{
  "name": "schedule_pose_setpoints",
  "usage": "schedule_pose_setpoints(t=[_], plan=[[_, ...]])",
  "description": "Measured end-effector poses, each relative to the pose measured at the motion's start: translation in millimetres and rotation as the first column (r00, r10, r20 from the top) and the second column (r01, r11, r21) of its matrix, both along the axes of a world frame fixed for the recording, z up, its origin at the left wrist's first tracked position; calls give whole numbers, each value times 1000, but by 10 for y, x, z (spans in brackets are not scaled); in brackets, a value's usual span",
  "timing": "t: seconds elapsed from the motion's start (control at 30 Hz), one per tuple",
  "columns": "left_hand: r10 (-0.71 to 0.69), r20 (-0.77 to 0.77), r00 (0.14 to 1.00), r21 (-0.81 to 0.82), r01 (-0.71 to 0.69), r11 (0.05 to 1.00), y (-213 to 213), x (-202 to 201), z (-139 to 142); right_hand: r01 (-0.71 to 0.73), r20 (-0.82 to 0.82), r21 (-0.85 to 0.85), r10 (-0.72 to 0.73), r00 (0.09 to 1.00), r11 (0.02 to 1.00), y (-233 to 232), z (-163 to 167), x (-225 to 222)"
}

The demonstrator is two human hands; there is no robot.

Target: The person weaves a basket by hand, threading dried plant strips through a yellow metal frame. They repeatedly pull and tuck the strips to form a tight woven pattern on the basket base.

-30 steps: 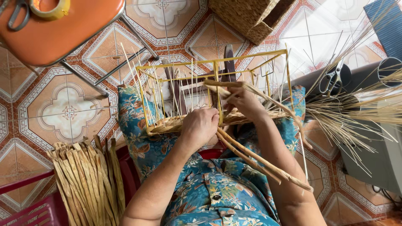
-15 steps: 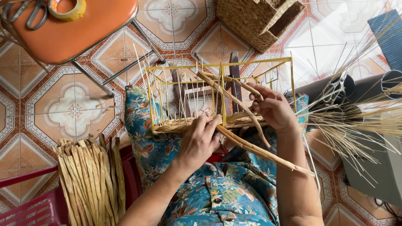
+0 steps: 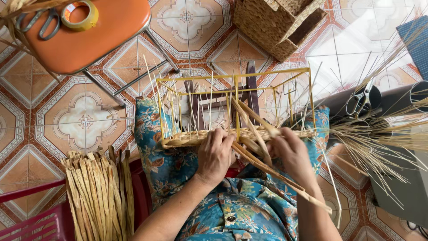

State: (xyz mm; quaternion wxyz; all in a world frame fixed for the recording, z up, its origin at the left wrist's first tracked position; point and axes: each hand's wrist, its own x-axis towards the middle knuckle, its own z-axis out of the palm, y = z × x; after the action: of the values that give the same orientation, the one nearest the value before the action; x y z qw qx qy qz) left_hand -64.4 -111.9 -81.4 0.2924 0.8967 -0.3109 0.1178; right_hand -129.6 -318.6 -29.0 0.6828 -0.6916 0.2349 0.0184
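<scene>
— Yellow wire, is that what you have on your lap?

— Yes. Your frame (image 3: 235, 76) of yellow wire rests on your knees, with thin upright sticks (image 3: 191, 111) all along it and a low woven band (image 3: 196, 136) of straw running across its near edge.

— Where are my hands?

— Your left hand (image 3: 215, 154) lies on the band near the middle, fingers curled over the weave and pressing it. Your right hand (image 3: 292, 151) is just right of it, closed around flat straw strips (image 3: 263, 165). The strips cross between your two hands; their loose ends run down to the right past your right forearm, and their upper ends rise up into the frame.

— What else is around you?

— Near left, a bundle (image 3: 98, 196) of flat straw stands beside your knee. Far left, an orange stool (image 3: 89, 31) carries scissors (image 3: 38, 22) and a tape roll (image 3: 80, 13). Far, past the frame, sits a woven basket (image 3: 278, 24). At right, loose thin reeds (image 3: 379, 138) fan out, with a second pair of scissors (image 3: 361, 100) above them. The floor (image 3: 84, 120) is patterned tile.
</scene>
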Motion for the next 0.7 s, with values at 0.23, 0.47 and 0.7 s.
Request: schedule_pose_setpoints(t=[0.23, 0.47, 0.7], plan=[[-25, -53, 998, 74, 29, 997, 46, 2, -13, 58, 165, 591, -192, 967, 805, -113, -544, -692], [-42, 8, 999, 19, 42, 999, 90, 37, 39, 305, 82, 468, -384, 920, 829, -233, -767, -879], [-130, -124, 984, -144, 112, 983, 269, -44, 87, 209, 222, 667, -458, 861, 715, -490, -420, -1102]])
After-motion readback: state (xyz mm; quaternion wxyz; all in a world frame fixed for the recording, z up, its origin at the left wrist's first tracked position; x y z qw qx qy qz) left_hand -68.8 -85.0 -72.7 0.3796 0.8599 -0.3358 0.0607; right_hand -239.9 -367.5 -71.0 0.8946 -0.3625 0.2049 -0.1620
